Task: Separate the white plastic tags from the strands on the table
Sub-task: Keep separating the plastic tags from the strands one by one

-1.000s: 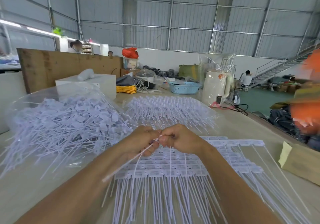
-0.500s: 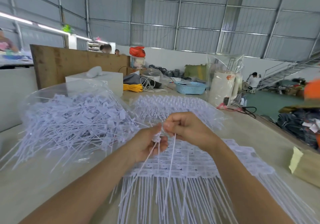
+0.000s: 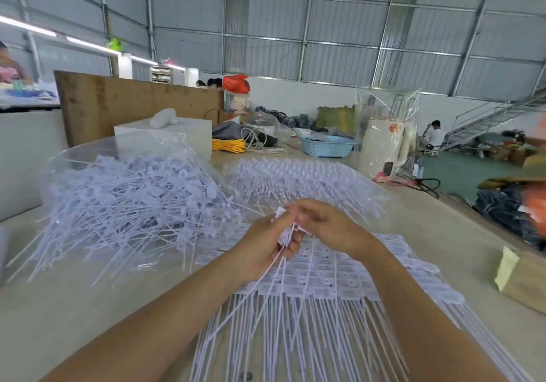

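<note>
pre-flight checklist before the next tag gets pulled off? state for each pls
1. Left hand grips the bunch of strands it has lifted: ok.
2. Right hand pinches at the tag at the top of the bunch: ok, though its fingertips are partly hidden.
3. Only one tag in the pinch: cannot tell.
4. Hands lifted above the joined sheet of tags on the table: ok.
5. Loose pile of separated tags close on the left for the drop: ok.
6. Held strands free of the sheet's strands below: cannot tell, they overlap in view.
</note>
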